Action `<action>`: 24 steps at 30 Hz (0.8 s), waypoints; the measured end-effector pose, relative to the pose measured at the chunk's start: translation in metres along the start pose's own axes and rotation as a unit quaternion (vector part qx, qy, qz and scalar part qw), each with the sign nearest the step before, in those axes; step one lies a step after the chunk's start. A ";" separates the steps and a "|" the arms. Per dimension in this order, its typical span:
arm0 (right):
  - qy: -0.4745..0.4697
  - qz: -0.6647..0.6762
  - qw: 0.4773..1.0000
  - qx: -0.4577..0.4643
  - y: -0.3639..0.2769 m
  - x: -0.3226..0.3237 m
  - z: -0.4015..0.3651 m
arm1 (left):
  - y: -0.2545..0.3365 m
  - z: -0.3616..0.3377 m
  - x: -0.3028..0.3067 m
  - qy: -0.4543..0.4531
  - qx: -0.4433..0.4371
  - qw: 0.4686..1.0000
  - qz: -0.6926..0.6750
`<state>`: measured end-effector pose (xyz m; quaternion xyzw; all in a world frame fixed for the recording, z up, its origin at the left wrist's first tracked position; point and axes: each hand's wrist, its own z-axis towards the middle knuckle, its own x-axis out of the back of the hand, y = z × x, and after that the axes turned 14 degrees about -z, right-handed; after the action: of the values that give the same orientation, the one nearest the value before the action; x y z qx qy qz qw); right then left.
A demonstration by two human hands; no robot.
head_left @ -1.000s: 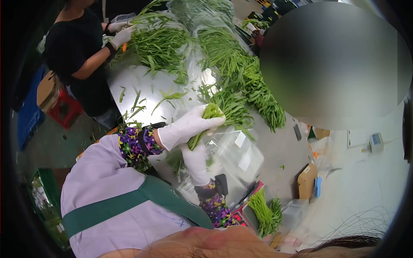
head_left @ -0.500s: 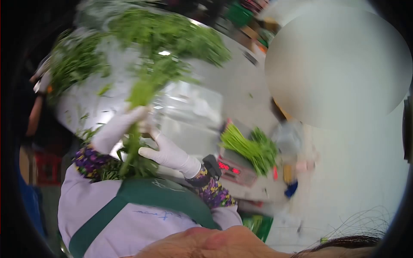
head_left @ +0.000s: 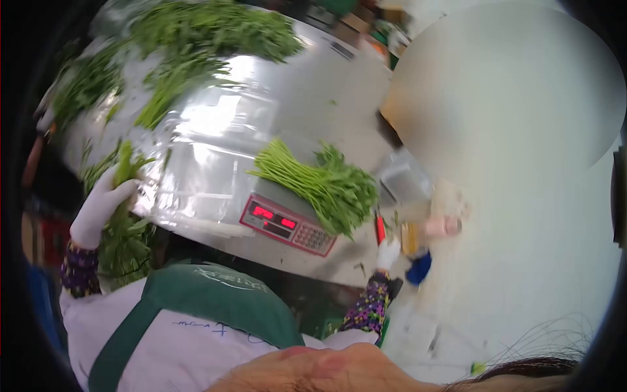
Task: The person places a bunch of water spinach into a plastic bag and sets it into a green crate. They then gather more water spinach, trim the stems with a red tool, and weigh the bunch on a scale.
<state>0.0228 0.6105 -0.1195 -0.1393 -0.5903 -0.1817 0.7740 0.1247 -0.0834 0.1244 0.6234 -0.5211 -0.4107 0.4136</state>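
My left hand (head_left: pixel 99 204), in a white glove, grips a bunch of long green leafy stems (head_left: pixel 124 222) at the table's left edge; the stems hang down past my sleeve. My right hand (head_left: pixel 388 252), also gloved, is stretched out to the right of a digital scale (head_left: pixel 287 225) with red digits. It touches a small red-handled tool (head_left: pixel 379 230), but the grip is too small and blurred to read. A tidy bundle of greens (head_left: pixel 320 183) lies on the scale's pan.
A stack of clear plastic bags (head_left: pixel 209 150) lies on the steel table (head_left: pixel 339 98) behind the scale. Loose piles of greens (head_left: pixel 202 32) cover the table's far side. A co-worker's gloved hand (head_left: pixel 44 121) shows at the far left. Small containers (head_left: pixel 408 179) stand right of the scale.
The view has swung right, bringing the scale to the middle. My right hand left the bunch and reached out past the scale. My left hand now holds the bunch alone, lower at the left.
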 end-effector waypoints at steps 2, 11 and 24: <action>-0.029 -0.064 0.997 0.017 0.041 -0.035 -0.012 | -0.007 -0.011 -0.007 -0.025 0.013 1.000 0.008; -0.103 -0.132 0.985 -0.046 0.009 -0.020 -0.015 | -0.055 -0.043 0.031 -0.007 0.033 0.998 -0.045; -0.108 0.640 0.761 -0.022 -0.333 0.276 -0.134 | -0.105 -0.074 0.180 0.111 -0.012 0.986 -0.126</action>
<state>0.0556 0.2222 0.1116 -0.5200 -0.4399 0.3592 0.6380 0.2481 -0.2434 0.0346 0.7208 -0.3838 -0.3944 0.4214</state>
